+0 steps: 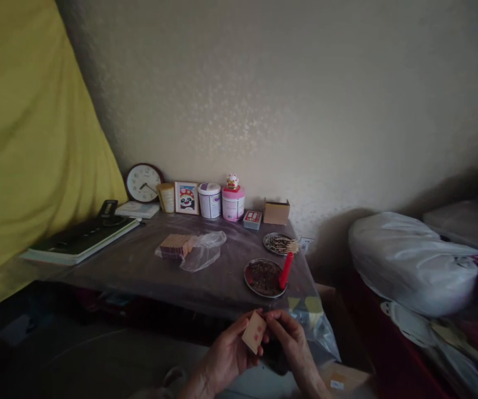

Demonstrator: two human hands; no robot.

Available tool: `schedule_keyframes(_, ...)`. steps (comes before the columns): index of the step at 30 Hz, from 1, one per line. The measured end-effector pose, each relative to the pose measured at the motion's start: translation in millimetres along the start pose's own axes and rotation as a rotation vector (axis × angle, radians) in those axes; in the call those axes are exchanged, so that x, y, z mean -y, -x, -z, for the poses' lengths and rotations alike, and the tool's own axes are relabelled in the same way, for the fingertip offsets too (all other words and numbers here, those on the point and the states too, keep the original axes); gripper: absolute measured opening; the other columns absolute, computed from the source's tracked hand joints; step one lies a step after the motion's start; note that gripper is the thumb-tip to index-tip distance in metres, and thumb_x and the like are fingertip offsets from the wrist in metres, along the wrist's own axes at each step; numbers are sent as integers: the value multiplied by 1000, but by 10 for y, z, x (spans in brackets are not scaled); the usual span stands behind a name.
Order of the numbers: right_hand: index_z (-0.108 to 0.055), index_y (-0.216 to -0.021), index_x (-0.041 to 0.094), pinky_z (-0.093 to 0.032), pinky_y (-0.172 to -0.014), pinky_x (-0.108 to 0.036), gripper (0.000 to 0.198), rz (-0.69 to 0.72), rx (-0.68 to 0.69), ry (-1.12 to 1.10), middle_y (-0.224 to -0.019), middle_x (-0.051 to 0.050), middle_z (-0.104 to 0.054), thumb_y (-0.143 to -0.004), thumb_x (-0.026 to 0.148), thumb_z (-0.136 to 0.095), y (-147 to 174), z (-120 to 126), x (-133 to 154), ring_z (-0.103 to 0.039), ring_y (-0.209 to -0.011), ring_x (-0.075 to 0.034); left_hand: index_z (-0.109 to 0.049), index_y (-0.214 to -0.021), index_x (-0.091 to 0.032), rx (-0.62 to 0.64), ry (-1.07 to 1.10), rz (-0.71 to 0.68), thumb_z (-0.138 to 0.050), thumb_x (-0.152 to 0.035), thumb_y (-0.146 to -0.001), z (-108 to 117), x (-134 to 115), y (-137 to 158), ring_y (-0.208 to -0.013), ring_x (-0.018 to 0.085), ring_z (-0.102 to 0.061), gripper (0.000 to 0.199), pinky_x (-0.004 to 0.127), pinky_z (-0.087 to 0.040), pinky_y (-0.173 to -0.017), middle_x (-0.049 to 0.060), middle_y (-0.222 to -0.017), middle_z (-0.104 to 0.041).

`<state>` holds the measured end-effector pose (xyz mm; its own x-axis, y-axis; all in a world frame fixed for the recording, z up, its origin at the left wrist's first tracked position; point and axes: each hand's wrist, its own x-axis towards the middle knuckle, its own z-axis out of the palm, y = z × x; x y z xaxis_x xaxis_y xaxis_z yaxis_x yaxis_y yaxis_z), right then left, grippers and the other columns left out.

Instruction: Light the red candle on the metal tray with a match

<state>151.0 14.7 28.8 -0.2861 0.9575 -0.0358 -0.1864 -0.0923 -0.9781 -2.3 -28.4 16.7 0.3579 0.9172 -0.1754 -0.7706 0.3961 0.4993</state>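
Two hands meet low in the picture, in front of the tabletop (147, 266). The left hand (226, 354) is closed around a small tan box (254, 332) with red marks on it. The box sits between both hands, tilted, with its flat face turned up. The right hand (291, 341) is just beside it, and its fingertips touch the box's top edge. Something dark is under the right hand, but it is too dim to tell what it is or whether the hand grips it.

The box is held up in the air, near the front edge of the tabletop and not on it. Just past the hands, on the tabletop, is a round plate (263, 277) with dark bits and a red stick (286, 270) lying on it. Behind that is another plate of thin sticks (281, 244). To the left lies a stack of small boxes (175, 245) half inside a clear bag (205, 252). A clock (143, 183) leans on the wall at the back.
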Motion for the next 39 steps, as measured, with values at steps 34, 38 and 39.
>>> schedule_keyframes(34, -70, -93, 23, -55, -76, -19, 19, 676, 32, 791, -89, -3, -68, -98, 31, -54, 49, 176, 11, -69, -82, -13, -60, -117, -10, -83, -105, 82, -44, -35, -94, 32, 19, 16, -54, 15, -66, 37, 24, -40, -47, 12, -73, -74)
schedule_keyframes(38, -73, -99, 25, -57, -78, -21, 19, 643, 43, 813, -93, -4, -70, -98, 30, -54, 51, 187, -6, -71, -87, -15, -58, -119, -11, -85, -107, 87, -45, -37, -93, 39, 17, 11, -54, 15, -66, 38, 24, -40, -47, 11, -74, -73)
schedule_keyframes(39, -73, -100, 25, -57, -79, -22, 20, 637, 46, 817, -94, -5, -70, -98, 30, -54, 51, 190, -11, -71, -87, -16, -58, -118, -11, -87, -108, 91, -45, -37, -93, 37, 15, 8, -54, 15, -66, 38, 24, -40, -47, 11, -73, -73)
